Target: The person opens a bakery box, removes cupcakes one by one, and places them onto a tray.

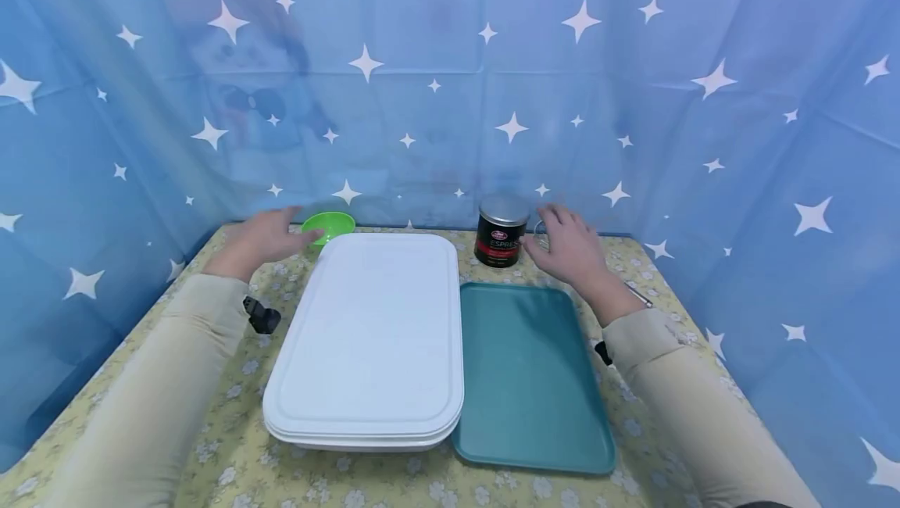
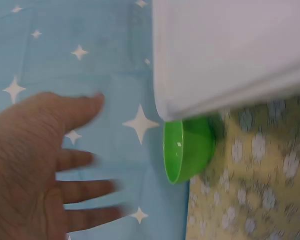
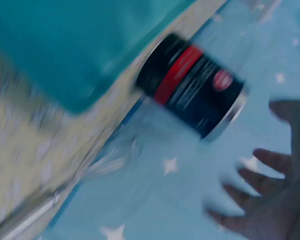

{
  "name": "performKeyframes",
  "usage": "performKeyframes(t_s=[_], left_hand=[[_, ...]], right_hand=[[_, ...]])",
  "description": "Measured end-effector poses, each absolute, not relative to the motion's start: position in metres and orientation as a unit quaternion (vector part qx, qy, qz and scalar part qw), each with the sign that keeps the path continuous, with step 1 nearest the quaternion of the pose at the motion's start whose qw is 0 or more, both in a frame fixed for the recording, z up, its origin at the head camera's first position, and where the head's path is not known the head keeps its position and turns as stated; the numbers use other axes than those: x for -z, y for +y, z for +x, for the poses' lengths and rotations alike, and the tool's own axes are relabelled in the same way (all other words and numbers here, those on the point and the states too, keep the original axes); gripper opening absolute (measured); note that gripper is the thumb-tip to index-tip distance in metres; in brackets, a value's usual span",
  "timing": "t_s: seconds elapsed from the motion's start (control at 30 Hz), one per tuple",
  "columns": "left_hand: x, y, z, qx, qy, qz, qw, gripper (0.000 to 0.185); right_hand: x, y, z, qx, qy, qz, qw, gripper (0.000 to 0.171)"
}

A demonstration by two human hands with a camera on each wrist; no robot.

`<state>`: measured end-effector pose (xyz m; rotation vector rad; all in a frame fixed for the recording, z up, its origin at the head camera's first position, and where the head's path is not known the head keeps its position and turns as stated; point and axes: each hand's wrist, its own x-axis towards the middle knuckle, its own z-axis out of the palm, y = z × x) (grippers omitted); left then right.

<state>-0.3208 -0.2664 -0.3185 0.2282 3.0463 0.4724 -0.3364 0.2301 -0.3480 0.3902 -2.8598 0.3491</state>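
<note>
In the head view, the left hand [image 1: 263,241] is spread with nothing in it, beside a green bowl [image 1: 330,223] that sits at the far left corner of a white lidded box [image 1: 380,336] on the table [image 1: 239,414]; the right hand [image 1: 571,250] is likewise loosely spread and empty, just right of a black can [image 1: 498,234] standing upright near the blue curtain [image 1: 436,141]. A teal tray [image 1: 527,375] lies flat beside the box. The can looks rigid and smooth, perhaps fairly weighty if full — best taken round its middle, since its shiny metal top could be slippery. Its label reads "ESPRES", with the rest cut off near the thumb; the writing in the red oval above is too small to make out. The left wrist view shows a clear gap between the blurred fingers and the bowl, which looks like thin, light plastic, easiest to pinch at the rim; no writing shows on it. In the right wrist view the fingers are apart from the can — its red band and oval show, but the lettering is smeared — and what seems to be a whisk [image 3: 27,217] lies near the tray.
</note>
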Motion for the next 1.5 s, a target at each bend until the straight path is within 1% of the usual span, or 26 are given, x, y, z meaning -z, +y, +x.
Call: performKeyframes(t_s=[0.07, 0.13, 0.17, 0.27, 0.37, 0.47, 0.6, 0.9, 1.17, 1.4, 1.5], left_hand=[[0.324, -0.264, -0.316, -0.198, 0.975, 0.089, 0.048, 0.074], [0.329, -0.261, -0.312, -0.238, 0.963, 0.096, 0.077, 0.060], [0.332, -0.259, -0.310, -0.250, 0.959, 0.095, 0.089, 0.055], [0.337, -0.253, -0.305, -0.272, 0.950, 0.081, 0.127, 0.051], [0.341, -0.250, -0.303, -0.289, 0.944, 0.072, 0.143, 0.045], [0.344, -0.248, -0.301, -0.296, 0.940, 0.067, 0.152, 0.040], [0.347, -0.250, -0.300, -0.306, 0.936, 0.060, 0.160, 0.038], [0.346, -0.253, -0.294, -0.311, 0.932, 0.052, 0.180, 0.052], [0.345, -0.260, -0.291, -0.318, 0.934, 0.045, 0.159, 0.060], [0.340, -0.266, -0.290, -0.322, 0.936, 0.033, 0.138, 0.065], [0.337, -0.268, -0.291, -0.322, 0.937, 0.028, 0.131, 0.065]], right_hand=[[0.350, 0.218, -0.328, -0.204, -0.962, 0.156, 0.091, 0.060], [0.352, 0.203, -0.319, -0.271, -0.946, 0.173, 0.048, 0.047], [0.354, 0.196, -0.315, -0.292, -0.939, 0.181, 0.022, 0.044], [0.359, 0.176, -0.305, -0.344, -0.916, 0.200, -0.052, 0.041], [0.365, 0.162, -0.299, -0.388, -0.891, 0.205, -0.113, 0.042], [0.367, 0.152, -0.293, -0.412, -0.878, 0.192, -0.151, 0.044], [0.367, 0.145, -0.290, -0.423, -0.875, 0.171, -0.164, 0.047], [0.372, 0.137, -0.290, -0.451, -0.862, 0.134, -0.191, 0.051], [0.375, 0.128, -0.292, -0.484, -0.842, 0.128, -0.198, 0.056], [0.374, 0.120, -0.296, -0.519, -0.824, 0.120, -0.192, 0.053], [0.372, 0.116, -0.299, -0.527, -0.819, 0.126, -0.191, 0.054]])
